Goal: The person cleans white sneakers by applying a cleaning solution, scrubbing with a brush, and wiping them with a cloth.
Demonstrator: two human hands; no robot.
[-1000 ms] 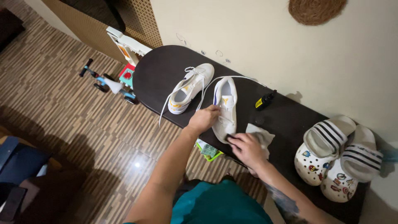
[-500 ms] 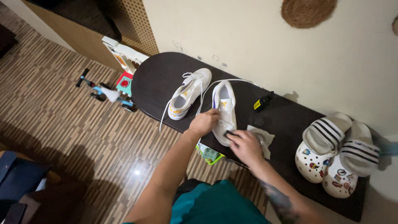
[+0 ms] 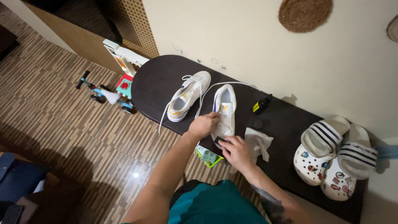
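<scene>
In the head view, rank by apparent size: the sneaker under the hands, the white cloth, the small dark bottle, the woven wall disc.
1. sneaker
2. woven wall disc, though it is farther away, so unsure
3. white cloth
4. small dark bottle

Both bare forearms reach forward and up from the bottom edge of the view, converging toward the middle. The left arm runs long and nearly straight from lower left, elbow low, wrist level. The left hand (image 3: 204, 125) is curled, knuckles up, fingers bent down and closed in a loose grip, thumb tucked at the near side. The right arm comes in from lower right, shorter in view, with dark markings on the forearm near the elbow. The right hand (image 3: 236, 152) lies palm down, back to the camera, fingers stretched toward the left and pressed flat, close beside the left hand but not touching it.
</scene>
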